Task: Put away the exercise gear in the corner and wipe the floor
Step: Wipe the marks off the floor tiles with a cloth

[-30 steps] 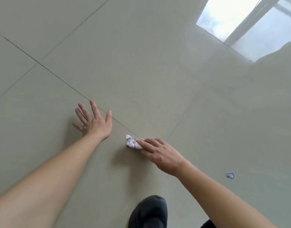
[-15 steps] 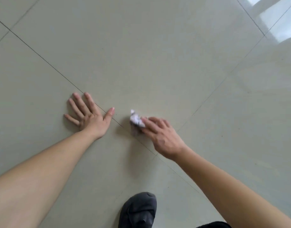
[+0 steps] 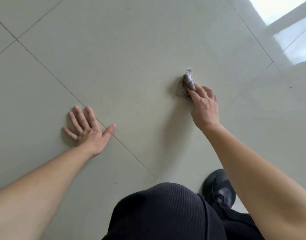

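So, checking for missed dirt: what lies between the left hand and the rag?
Bare tile only, in the head view: the floor between left hand and rag shows just a grout line by that hand.

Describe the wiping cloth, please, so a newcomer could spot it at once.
On the pale tiled floor, look right of the diagonal grout line. There the right hand holds a small crumpled cloth. It is the only greyish wad; the left hand lies flat, empty.

1 black shoe (image 3: 219,189) stands just right of a dark ribbed trouser knee (image 3: 162,210). Bright window glare (image 3: 273,9) fills the far right corner.
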